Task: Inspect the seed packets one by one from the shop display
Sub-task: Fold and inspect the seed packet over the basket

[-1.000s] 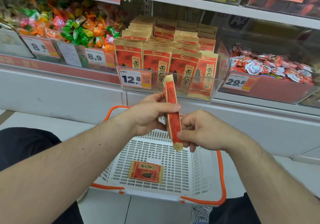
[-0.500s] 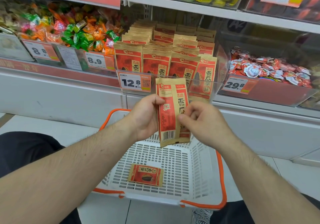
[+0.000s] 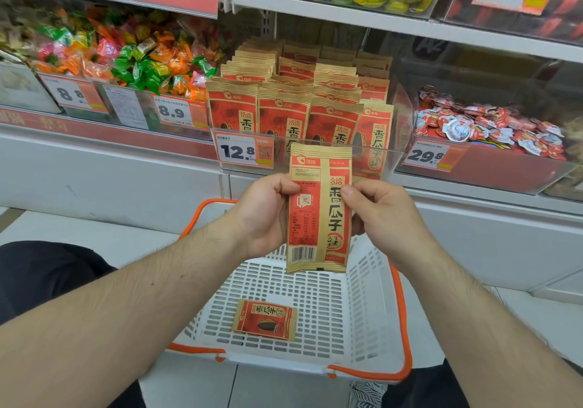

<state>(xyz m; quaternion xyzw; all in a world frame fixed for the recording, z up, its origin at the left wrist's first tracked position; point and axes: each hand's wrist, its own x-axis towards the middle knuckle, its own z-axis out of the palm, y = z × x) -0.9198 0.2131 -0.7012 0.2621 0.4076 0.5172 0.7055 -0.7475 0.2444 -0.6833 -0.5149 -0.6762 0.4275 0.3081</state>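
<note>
The held packet stands upright between the left hand at 9 o'clock and the right hand at 3 o'clock. The basket is below at 6 o'clock, with another packet lying in it. The display packets stand behind at 12 o'clock.

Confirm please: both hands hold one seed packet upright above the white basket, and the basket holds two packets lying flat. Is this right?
Not quite. The head view shows only one packet lying flat in the basket. The rest is right: the left hand and right hand hold one seed packet upright above it.
</note>
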